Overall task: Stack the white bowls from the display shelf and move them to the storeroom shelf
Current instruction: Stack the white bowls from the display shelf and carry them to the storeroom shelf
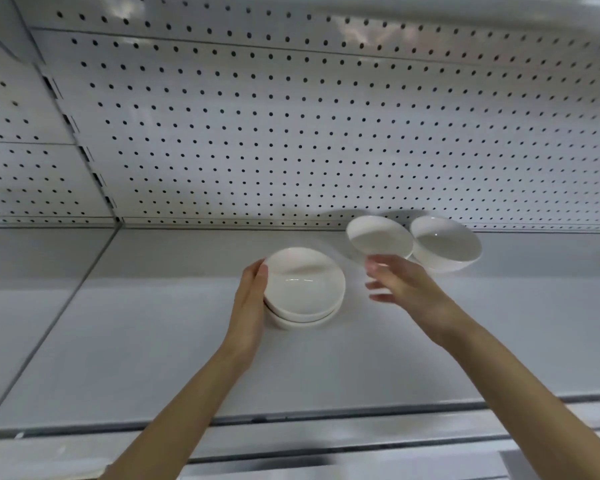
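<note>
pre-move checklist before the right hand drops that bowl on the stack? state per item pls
1. Left hand steadying the stack: ok.
2. Stack nested evenly, two bowls visible: ok.
3. Right hand gripping the lifted bowl: cannot tell, motion blur.
4. Lifted bowl tilted, not level: not ok.
5. Path to stack free: ok.
6. Last bowl upright on shelf: ok.

White bowls sit on a pale grey shelf before a white, black-dotted pegboard.
</note>
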